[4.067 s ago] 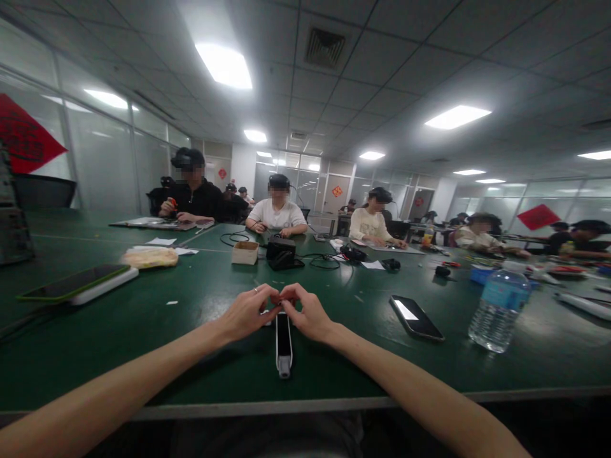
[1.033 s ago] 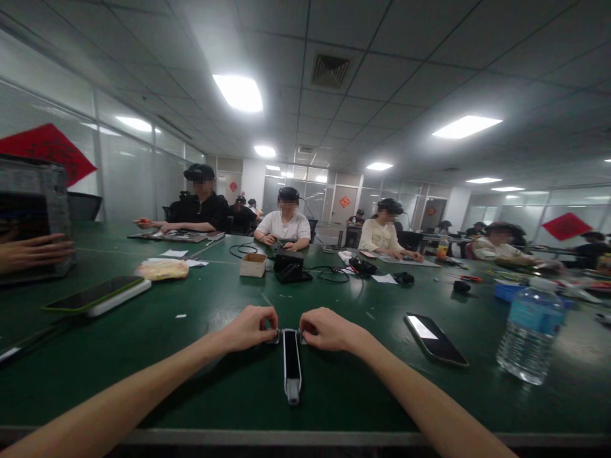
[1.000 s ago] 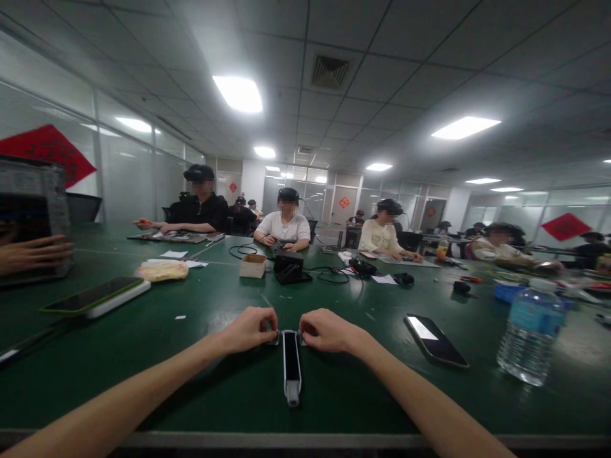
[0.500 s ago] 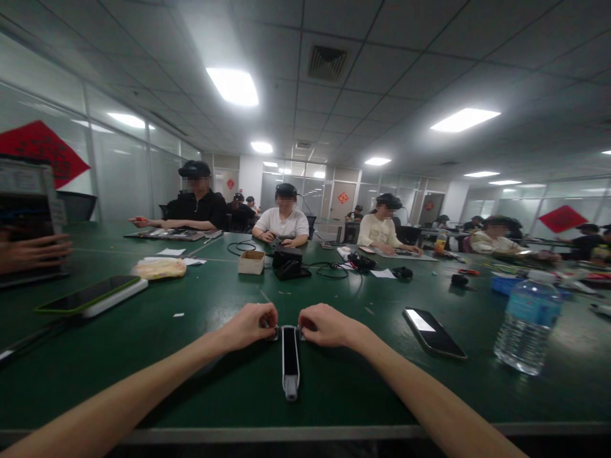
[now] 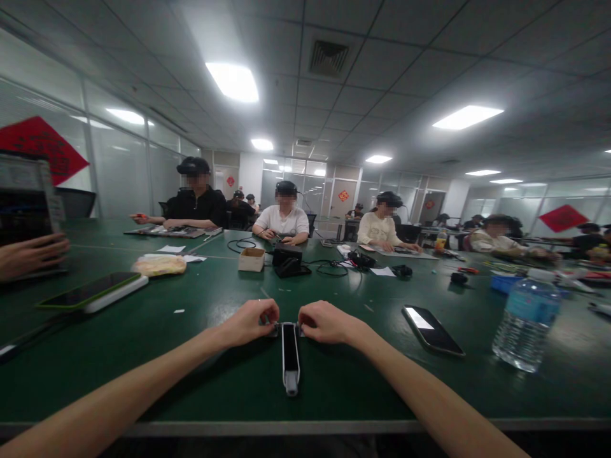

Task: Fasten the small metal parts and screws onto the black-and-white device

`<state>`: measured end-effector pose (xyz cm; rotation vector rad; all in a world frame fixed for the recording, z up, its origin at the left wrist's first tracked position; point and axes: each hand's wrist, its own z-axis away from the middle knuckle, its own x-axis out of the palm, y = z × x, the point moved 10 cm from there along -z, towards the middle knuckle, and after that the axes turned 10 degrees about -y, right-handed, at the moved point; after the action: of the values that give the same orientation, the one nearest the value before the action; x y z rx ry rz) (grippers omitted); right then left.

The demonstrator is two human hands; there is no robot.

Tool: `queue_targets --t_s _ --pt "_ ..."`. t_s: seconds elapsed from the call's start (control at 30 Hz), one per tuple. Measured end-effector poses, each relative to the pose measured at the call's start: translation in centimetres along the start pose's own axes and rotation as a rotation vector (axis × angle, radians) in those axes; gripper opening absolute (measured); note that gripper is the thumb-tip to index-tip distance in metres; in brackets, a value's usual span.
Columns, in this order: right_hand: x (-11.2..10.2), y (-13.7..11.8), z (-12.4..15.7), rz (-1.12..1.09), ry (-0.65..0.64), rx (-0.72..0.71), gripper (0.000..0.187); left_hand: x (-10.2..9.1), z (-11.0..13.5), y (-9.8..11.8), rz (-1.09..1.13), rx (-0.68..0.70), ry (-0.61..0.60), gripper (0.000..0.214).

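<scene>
A slim white device [image 5: 290, 357] with a long black screen and a grey tip, much like a scanning pen, lies on the green table [image 5: 200, 381] with its tip towards me. My left hand [image 5: 255, 320] is at the left of its far end, thumb and fingers pinched together. On the other side, my right hand [image 5: 325, 322] mirrors it, its fingers also closed. A small greyish piece [image 5: 273, 331] shows under the left fingertips. Something similar peeks out by the right fingertips. The fingers hide most of both pieces.
A phone [image 5: 433, 330] and a water bottle [image 5: 527, 321] stand to the right. On the left lie a green-edged phone [image 5: 88, 291] and a wrapped yellowish packet [image 5: 160, 264]. Ahead are a small open box [image 5: 251, 259], a black device [image 5: 287, 261] and cables. Several co-workers sit around; one hand [image 5: 35, 254] shows far left.
The view has shifted slightly. Both my hands keep their pinched pose beside the white device. At far left, the other person's hand has moved a little.
</scene>
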<state>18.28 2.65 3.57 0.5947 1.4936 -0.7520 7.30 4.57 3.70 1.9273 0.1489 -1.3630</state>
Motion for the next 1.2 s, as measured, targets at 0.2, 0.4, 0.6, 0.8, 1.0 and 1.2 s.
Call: queue_targets --t_s 0.2,0.4,0.6,0.8,1.0,1.2 --pt "-0.07 -0.18 0.03 -0.003 -0.01 0.002 0.012 0.0 -0.05 0.19 -0.011 0.007 0.006 0.013" --pt "0.07 0.05 -0.01 -0.006 0.0 -0.008 0.011 0.29 -0.17 0.14 0.005 0.037 -0.013 0.011" --pt "0.24 0.25 -0.08 -0.005 0.0 -0.016 0.011 0.35 -0.2 -0.1 0.013 0.039 -0.014 0.012" --pt "0.23 0.16 -0.12 0.017 0.003 -0.017 0.011 0.3 -0.25 0.03 0.0 0.052 -0.004 0.013" --pt "0.16 0.08 -0.1 0.013 0.004 -0.013 0.011 0.42 -0.43 -0.32 0.011 0.048 0.0 0.018" --pt "0.11 0.01 -0.05 0.005 -0.013 0.0 0.011 0.0 -0.01 0.57 0.042 0.053 0.004 0.017"
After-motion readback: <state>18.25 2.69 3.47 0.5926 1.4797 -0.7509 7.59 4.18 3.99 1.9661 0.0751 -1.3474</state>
